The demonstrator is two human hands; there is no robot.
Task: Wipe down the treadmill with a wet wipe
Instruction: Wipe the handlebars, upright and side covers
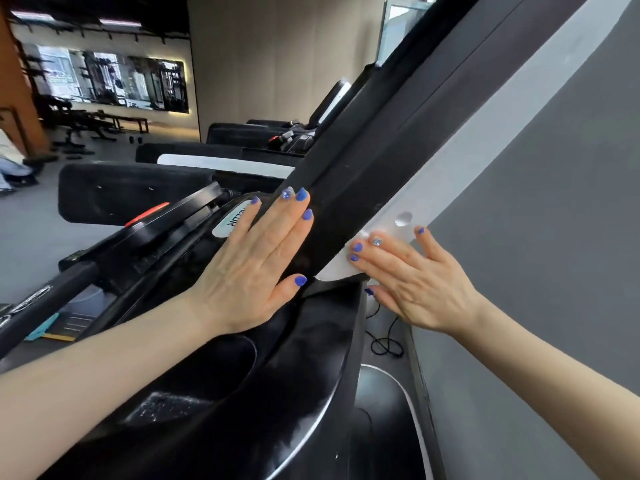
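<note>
The treadmill (242, 393) fills the lower centre of the frame, its black upright (349, 174) with a pale side strip (446, 174) rising toward the upper right. The stroke is best carried along that strip with even, flat pressure while the upright is steadied from the other side. The left hand (252, 261) is laid flat and open against the upright, holding nothing, while the right hand (412, 282) is pressed with spread, nearly straight fingers onto a wet wipe (367, 237) at centre right, which is only glimpsed at the fingertips.
</note>
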